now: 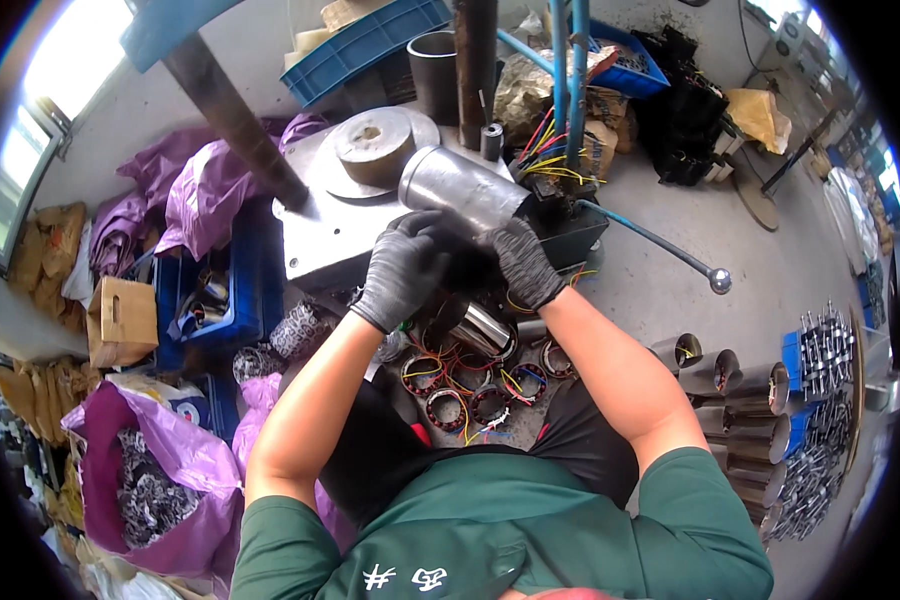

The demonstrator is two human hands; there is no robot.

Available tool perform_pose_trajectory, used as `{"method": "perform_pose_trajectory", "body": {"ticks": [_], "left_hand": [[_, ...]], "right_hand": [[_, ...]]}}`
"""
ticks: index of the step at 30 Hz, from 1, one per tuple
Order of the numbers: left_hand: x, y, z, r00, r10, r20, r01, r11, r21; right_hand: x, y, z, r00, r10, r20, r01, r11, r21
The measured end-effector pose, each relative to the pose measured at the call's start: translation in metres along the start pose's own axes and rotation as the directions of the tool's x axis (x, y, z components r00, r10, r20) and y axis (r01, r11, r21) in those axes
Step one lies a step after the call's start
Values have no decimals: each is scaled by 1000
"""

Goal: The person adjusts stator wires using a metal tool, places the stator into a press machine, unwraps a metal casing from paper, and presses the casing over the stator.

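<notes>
A shiny metal cylinder [460, 190] lies tilted over the near right edge of a pale steel machine plate [310, 245]. My left hand [402, 268], in a dark grey glove, has its fingers curled against the cylinder's near side. At its right end, my gloved right hand [525, 262] is closed on the lower edge. The space between my hands is dark and blurred, and the fingertips are partly hidden. A thick round metal block [374, 148] stands on the plate behind the cylinder. Below my hands, another shiny metal sleeve [485, 328] lies near several wired ring-shaped stators [446, 408].
A blue lever with a ball end [719, 280] sticks out to the right. Metal sleeves [765, 385] and shafts [820, 440] are grouped on the right floor. Purple bags [185, 445], a cardboard box [122, 322] and a blue crate [232, 310] crowd the left.
</notes>
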State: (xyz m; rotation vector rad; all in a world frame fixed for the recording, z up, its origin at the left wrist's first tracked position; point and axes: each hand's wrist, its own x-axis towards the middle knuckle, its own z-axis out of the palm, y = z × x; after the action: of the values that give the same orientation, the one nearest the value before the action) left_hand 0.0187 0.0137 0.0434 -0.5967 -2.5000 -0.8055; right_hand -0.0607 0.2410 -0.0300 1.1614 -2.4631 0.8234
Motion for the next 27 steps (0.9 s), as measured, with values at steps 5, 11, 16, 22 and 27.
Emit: {"method": "perform_pose_trajectory", "body": {"ticks": [5, 11, 16, 22, 27], "left_hand": [[-24, -23, 41, 776, -589, 223, 562, 486, -670], [-8, -34, 53, 558, -674, 484, 535, -154, -831], [30, -33, 47, 438, -718, 541, 341, -424, -839], [40, -25, 36, 376, -805, 458, 344, -338, -876], [53, -33, 10, 617, -705, 349, 139, -338, -931]], "right_hand": [[18, -6, 6, 879, 475, 34, -285, 467, 837], [33, -44, -24, 909, 417, -3, -317, 695, 645], [36, -26, -7, 969, 247, -30, -232, 939, 253], [53, -68, -13, 930, 283, -233, -167, 893, 418], [106, -88, -39, 956, 229, -185, -84, 814, 575]]}}
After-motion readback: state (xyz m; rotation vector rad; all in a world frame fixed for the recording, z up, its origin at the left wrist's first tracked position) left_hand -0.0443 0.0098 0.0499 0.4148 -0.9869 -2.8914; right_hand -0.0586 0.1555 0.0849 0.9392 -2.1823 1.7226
